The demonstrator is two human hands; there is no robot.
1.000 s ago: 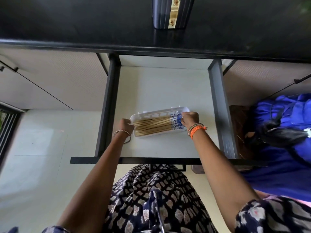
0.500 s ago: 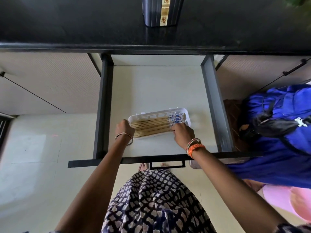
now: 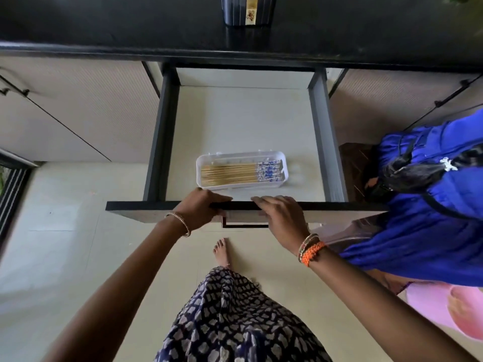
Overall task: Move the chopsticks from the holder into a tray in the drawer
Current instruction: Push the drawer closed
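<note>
Several wooden chopsticks [image 3: 235, 174] with blue-and-white patterned ends lie side by side in a white plastic tray [image 3: 285, 168]. The tray rests on the pale floor of the pulled-out drawer [image 3: 240, 121], near its front. My left hand [image 3: 201, 207] grips the top edge of the dark drawer front [image 3: 136, 206], left of the handle [image 3: 245, 225]. My right hand [image 3: 281, 216] lies over the same edge on the right, fingers spread. The dark striped chopstick holder [image 3: 248, 10] stands on the black counter above; its inside is hidden.
A person in blue clothing [image 3: 431, 194] crouches close to the drawer's right side, with a pink object [image 3: 444, 307] by them. Pale cabinet doors [image 3: 78, 108] flank the drawer. My bare foot [image 3: 222, 252] and patterned dress are below the drawer front.
Both hands have left the tray and come back to the drawer's front edge. The tray with the chopsticks now lies straight and untouched in the drawer.
</note>
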